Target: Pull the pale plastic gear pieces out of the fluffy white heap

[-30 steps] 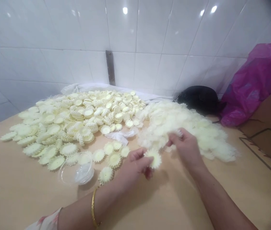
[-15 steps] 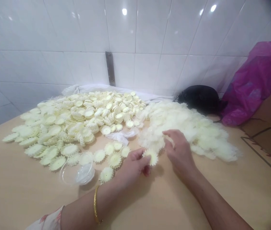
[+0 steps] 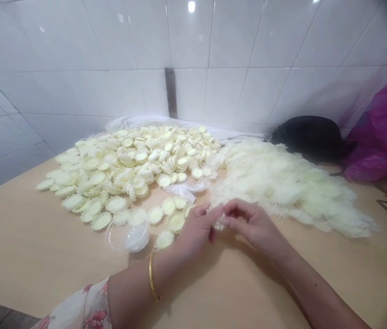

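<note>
My left hand (image 3: 198,228) pinches a pale yellow flower-shaped disc (image 3: 219,224) with a toothed edge, mostly covered by fingers. Meeting it from the right, my right hand (image 3: 253,224) has thumb and fingertips closed at the disc's edge; whether a second thin piece is between them I cannot tell. Just behind my hands spreads a heap of thin, whitish, fringed petal pieces (image 3: 282,183). To the left lies a big pile of thicker scalloped discs (image 3: 111,169). Several loose discs (image 3: 155,214) lie near my left wrist.
A clear plastic cup (image 3: 136,238) with a lid-like rim stands left of my left forearm. A crumpled white cloth (image 3: 188,189) lies between the piles. Towards the back right are a black rounded object (image 3: 308,137) and a magenta plastic bag (image 3: 378,132). A tiled wall (image 3: 227,91) closes off the table's back.
My right hand has come from the whitish heap to the disc in my left hand, and its fingers have closed there. The camera view has shifted left.
</note>
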`<move>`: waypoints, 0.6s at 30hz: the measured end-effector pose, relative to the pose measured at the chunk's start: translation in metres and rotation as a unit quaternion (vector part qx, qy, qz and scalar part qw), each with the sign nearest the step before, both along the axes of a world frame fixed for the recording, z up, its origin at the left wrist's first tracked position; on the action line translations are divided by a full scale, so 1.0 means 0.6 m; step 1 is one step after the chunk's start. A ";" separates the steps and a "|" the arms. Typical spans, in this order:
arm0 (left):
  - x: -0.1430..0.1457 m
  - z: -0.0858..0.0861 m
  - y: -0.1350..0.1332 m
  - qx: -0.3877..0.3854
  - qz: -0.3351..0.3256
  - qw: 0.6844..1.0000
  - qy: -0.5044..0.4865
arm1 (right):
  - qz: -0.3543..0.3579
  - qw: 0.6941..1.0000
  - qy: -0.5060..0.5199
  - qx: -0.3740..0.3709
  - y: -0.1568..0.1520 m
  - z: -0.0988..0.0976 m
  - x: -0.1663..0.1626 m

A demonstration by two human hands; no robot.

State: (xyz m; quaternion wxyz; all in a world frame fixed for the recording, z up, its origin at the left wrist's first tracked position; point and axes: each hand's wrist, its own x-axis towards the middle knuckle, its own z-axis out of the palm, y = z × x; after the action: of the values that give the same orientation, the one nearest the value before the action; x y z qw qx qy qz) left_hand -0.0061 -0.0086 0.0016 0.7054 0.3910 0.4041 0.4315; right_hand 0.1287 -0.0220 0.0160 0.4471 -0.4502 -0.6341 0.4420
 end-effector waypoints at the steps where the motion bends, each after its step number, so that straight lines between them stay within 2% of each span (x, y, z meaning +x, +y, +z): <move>1: 0.000 0.000 0.000 0.004 -0.003 1.000 0.003 | 0.000 1.000 0.023 -0.007 0.000 -0.001 -0.001; 7: -0.004 -0.004 0.001 0.043 -0.045 0.998 -0.027 | 0.027 0.987 0.130 -0.085 0.005 -0.001 0.003; 10: -0.005 -0.004 0.000 0.040 -0.060 0.997 -0.010 | 0.041 0.975 0.179 -0.127 0.008 -0.002 0.005; 14: -0.004 0.000 -0.003 0.034 -0.067 0.997 -0.007 | -0.010 0.976 0.174 -0.131 0.011 -0.005 0.008; 18: -0.001 0.001 -0.005 0.027 -0.049 0.998 -0.008 | -0.028 0.982 0.150 -0.114 0.011 -0.008 0.009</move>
State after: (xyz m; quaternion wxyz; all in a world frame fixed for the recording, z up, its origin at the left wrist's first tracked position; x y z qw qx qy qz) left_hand -0.0067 -0.0116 0.0022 0.7178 0.4260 0.3674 0.4103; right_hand 0.1339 -0.0153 0.0114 0.4953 -0.4446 -0.4923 0.5610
